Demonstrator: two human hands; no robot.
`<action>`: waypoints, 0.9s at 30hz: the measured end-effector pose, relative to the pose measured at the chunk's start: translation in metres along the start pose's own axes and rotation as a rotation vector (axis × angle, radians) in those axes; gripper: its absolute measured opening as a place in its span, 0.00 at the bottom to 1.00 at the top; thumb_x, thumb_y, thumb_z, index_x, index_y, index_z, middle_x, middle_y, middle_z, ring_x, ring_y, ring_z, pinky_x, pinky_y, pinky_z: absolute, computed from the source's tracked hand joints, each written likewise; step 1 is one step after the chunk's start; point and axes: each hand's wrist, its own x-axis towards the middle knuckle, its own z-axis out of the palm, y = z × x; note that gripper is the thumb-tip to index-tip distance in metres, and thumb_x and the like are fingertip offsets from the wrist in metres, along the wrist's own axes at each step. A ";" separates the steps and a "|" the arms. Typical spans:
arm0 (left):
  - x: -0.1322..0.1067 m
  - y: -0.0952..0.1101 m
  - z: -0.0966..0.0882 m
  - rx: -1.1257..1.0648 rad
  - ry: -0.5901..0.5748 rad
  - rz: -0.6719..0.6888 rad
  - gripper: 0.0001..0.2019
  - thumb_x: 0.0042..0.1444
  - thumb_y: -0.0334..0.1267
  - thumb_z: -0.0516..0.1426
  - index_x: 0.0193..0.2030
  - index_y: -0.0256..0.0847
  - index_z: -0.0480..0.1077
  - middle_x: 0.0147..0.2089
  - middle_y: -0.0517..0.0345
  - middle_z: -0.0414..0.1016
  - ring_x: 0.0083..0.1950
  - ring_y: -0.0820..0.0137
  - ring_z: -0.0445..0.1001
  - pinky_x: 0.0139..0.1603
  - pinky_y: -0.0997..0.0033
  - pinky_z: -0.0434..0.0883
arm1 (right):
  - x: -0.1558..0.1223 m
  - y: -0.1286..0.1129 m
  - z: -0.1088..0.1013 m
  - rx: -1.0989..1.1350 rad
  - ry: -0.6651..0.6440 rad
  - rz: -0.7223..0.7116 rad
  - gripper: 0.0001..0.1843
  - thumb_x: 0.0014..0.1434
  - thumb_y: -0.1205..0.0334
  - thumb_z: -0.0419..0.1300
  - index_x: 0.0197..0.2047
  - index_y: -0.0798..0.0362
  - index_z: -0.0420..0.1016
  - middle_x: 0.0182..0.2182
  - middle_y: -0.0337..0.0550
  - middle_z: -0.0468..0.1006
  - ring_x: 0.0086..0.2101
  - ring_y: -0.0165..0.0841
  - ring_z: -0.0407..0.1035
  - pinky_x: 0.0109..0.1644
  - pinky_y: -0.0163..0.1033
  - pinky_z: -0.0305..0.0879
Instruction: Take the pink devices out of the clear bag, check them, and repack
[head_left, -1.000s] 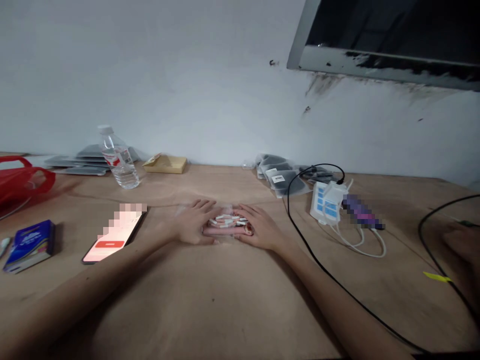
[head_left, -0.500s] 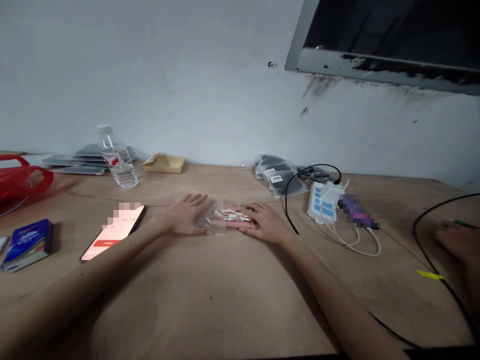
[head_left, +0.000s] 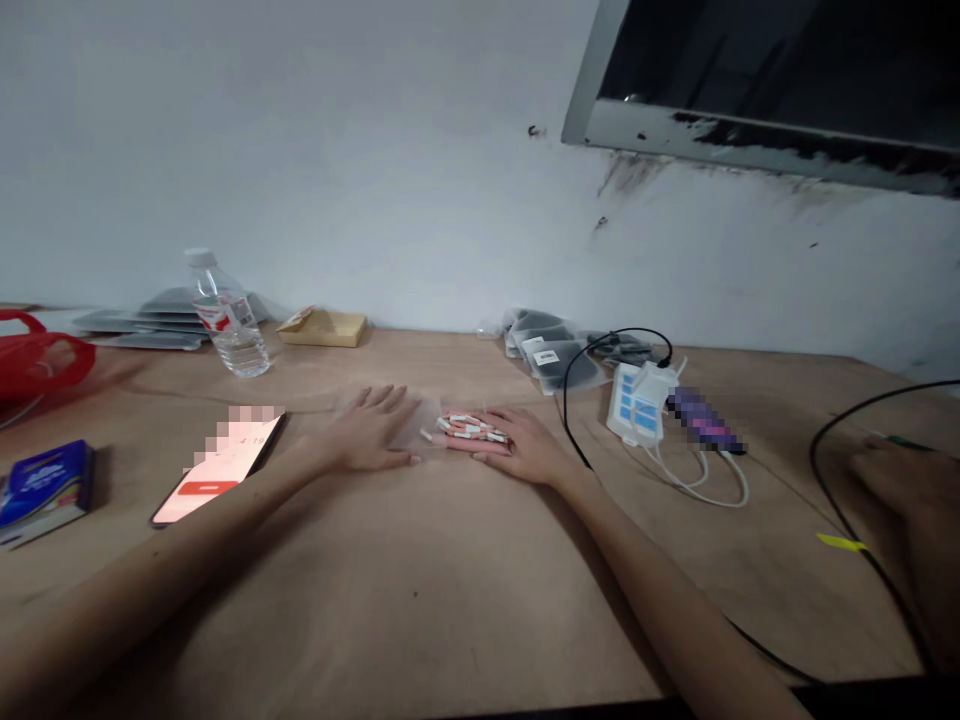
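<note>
- The pink bundle (head_left: 474, 442), with short white pieces across its top, lies on the table (head_left: 420, 600) straight ahead of me, at twelve o'clock.
- My right hand (head_left: 531, 447) is at the bundle's three o'clock, fingers along its far side, thumb along its near side; whether I'm squeezing, I cannot tell.
- My left hand (head_left: 375, 430) lies palm down at its nine o'clock, fingers spread apart, over clear plastic film (head_left: 429, 412).
- From the bundle, the lit phone (head_left: 217, 480) lies toward nine o'clock, the bottle (head_left: 238, 340) at ten, the grey packets (head_left: 551, 360) near one.
</note>
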 end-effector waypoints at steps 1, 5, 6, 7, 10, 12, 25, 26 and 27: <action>0.000 -0.002 0.001 0.004 0.023 -0.029 0.46 0.60 0.69 0.50 0.76 0.39 0.49 0.77 0.33 0.47 0.76 0.41 0.47 0.71 0.38 0.49 | -0.001 0.003 0.001 -0.009 0.009 0.023 0.32 0.61 0.46 0.64 0.65 0.50 0.71 0.57 0.55 0.76 0.55 0.50 0.70 0.60 0.57 0.64; 0.003 -0.006 0.002 0.046 0.132 -0.179 0.33 0.63 0.59 0.53 0.69 0.42 0.62 0.74 0.38 0.56 0.72 0.42 0.58 0.67 0.40 0.57 | -0.006 0.018 0.002 -0.047 0.050 0.104 0.31 0.61 0.44 0.64 0.62 0.51 0.73 0.56 0.54 0.77 0.54 0.52 0.71 0.59 0.58 0.65; 0.003 -0.006 0.001 0.062 0.158 -0.213 0.29 0.64 0.55 0.53 0.67 0.43 0.64 0.72 0.40 0.60 0.69 0.44 0.62 0.65 0.43 0.61 | -0.007 0.022 0.002 -0.039 0.056 0.101 0.31 0.60 0.45 0.64 0.62 0.50 0.73 0.56 0.54 0.78 0.54 0.51 0.71 0.58 0.57 0.66; 0.003 -0.004 0.000 0.074 0.178 -0.239 0.24 0.65 0.51 0.52 0.64 0.43 0.67 0.69 0.41 0.64 0.67 0.47 0.65 0.63 0.46 0.64 | -0.008 0.025 0.002 -0.017 0.060 0.086 0.31 0.59 0.46 0.65 0.62 0.49 0.73 0.56 0.53 0.78 0.54 0.51 0.71 0.59 0.57 0.66; 0.003 0.002 -0.002 0.072 0.204 -0.296 0.16 0.67 0.42 0.50 0.55 0.41 0.71 0.59 0.43 0.72 0.58 0.53 0.73 0.55 0.53 0.71 | -0.009 0.029 0.000 0.106 0.067 0.013 0.33 0.54 0.50 0.69 0.63 0.47 0.72 0.56 0.49 0.78 0.54 0.48 0.72 0.59 0.55 0.66; 0.003 0.006 -0.004 0.037 0.197 -0.304 0.14 0.66 0.38 0.48 0.52 0.40 0.71 0.55 0.44 0.75 0.55 0.55 0.74 0.53 0.54 0.72 | -0.008 0.026 0.000 0.186 0.081 -0.023 0.34 0.52 0.51 0.70 0.62 0.47 0.73 0.56 0.49 0.79 0.54 0.48 0.73 0.59 0.54 0.66; 0.002 0.057 0.021 -0.172 0.220 0.140 0.33 0.68 0.55 0.49 0.72 0.35 0.54 0.73 0.39 0.58 0.74 0.48 0.54 0.72 0.46 0.55 | 0.003 -0.026 0.030 0.544 0.100 0.036 0.34 0.70 0.48 0.49 0.74 0.53 0.53 0.69 0.57 0.61 0.66 0.46 0.58 0.69 0.58 0.55; 0.002 0.061 0.025 -0.160 0.216 0.152 0.36 0.66 0.57 0.51 0.72 0.36 0.53 0.73 0.39 0.58 0.74 0.46 0.54 0.72 0.44 0.55 | 0.003 -0.024 0.031 0.616 0.106 0.074 0.34 0.71 0.48 0.47 0.74 0.52 0.51 0.71 0.56 0.59 0.68 0.45 0.57 0.69 0.57 0.54; 0.003 0.064 0.027 -0.148 0.213 0.155 0.37 0.64 0.58 0.52 0.72 0.36 0.53 0.72 0.39 0.59 0.73 0.45 0.55 0.72 0.43 0.55 | 0.002 -0.022 0.032 0.679 0.115 0.109 0.34 0.71 0.47 0.46 0.75 0.51 0.49 0.71 0.55 0.57 0.69 0.45 0.55 0.70 0.57 0.53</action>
